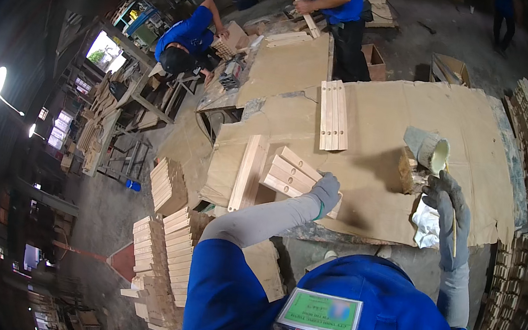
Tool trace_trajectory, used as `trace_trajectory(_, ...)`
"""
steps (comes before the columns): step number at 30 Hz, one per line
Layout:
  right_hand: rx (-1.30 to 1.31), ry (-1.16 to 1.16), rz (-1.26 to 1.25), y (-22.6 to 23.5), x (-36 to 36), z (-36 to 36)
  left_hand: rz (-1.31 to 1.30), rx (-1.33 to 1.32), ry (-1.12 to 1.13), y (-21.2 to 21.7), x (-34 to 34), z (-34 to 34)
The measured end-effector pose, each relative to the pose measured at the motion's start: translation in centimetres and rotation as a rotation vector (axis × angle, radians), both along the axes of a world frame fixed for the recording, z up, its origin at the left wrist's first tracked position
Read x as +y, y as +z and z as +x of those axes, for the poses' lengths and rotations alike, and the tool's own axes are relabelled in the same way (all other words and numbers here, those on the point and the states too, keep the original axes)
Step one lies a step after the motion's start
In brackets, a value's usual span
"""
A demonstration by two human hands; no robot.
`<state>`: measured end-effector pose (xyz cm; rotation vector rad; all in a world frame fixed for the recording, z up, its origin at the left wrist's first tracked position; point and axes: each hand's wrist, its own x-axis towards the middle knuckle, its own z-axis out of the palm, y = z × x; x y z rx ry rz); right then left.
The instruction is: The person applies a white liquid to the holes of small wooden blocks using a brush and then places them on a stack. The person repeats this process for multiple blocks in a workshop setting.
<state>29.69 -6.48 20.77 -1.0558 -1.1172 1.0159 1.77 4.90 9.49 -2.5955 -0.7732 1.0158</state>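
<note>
Wooden strips point(291, 172) slant lengthwise down rightward, ends pinched in the left grip point(325, 191); right grip point(448, 199) pinches a thin stick point(454, 237).

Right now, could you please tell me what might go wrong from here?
The cup leans, so it might tip further and spill anything inside. The thin stick in the right hand might drip onto the brown paper. The wooden slats, gripped near one end by the left hand, might slip apart.

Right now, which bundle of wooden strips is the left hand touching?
The middle tabletop bundle, its near end in the left hand; the left bundle and far bundle lie untouched.
</note>
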Motion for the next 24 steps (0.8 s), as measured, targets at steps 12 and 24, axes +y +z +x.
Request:
trace_trajectory(12,0.121,-0.109,0.058,-1.3,2.4,10.8,-0.106,-0.353,0.197,6.3,-1.7,1.4)
trace_trajectory(24,0.133,-0.118,-0.361,-3.9,6.0,13.2,-0.826,-1.762,1.108,12.2,-5.0,6.7)
